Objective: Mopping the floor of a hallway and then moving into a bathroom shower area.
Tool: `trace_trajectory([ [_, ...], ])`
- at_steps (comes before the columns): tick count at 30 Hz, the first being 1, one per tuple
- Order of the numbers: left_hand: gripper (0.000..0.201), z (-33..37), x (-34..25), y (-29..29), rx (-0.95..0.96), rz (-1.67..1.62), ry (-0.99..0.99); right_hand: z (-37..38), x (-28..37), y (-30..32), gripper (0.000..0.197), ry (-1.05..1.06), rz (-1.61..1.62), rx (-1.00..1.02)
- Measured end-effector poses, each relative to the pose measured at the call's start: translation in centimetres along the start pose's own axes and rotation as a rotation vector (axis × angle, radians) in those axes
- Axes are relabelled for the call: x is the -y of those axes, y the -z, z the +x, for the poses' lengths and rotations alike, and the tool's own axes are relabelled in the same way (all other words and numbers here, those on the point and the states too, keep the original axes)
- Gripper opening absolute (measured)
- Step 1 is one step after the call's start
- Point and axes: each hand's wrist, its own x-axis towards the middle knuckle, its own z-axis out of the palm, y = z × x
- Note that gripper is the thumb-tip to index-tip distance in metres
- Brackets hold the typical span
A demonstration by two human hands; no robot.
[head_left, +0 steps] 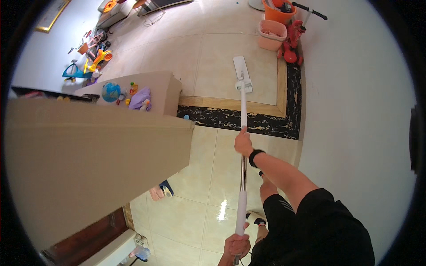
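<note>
A flat mop with a white and silver pole slants up the middle of the view. Its long white head lies on the cream tiles, just past the dark marble strip. My right hand, with a black band on the wrist, is closed round the pole about halfway up. Lower down, at the bottom edge, my left hand wraps round the end of the handle, below the pale grip.
Beyond the mop head stand a pink bin, an orange tub and a red scooter against the right wall. A tall beige cabinet rises at left; slippers lie beside it. Ride-on toys line the far left wall.
</note>
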Motion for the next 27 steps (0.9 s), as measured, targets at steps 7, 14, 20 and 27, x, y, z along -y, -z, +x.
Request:
trace_trajectory([
  [7,0.038,-17.9,1.8,10.7,-0.216,0.321,-0.118,-18.8,12.7,-3.7,0.045,0.106,-0.083,0.157],
  [14,0.024,-34.1,8.0,19.0,-0.781,1.211,-0.413,-35.6,23.4,-6.5,0.041,0.556,-0.246,0.810],
  [20,0.036,-41.1,9.6,17.8,-1.043,1.867,-0.457,-44.4,26.4,-1.4,0.084,-0.327,1.301,0.859],
  [27,0.046,-35.5,3.9,15.2,-0.986,2.443,-0.598,-34.7,24.2,-1.6,0.046,-0.384,1.666,0.542],
])
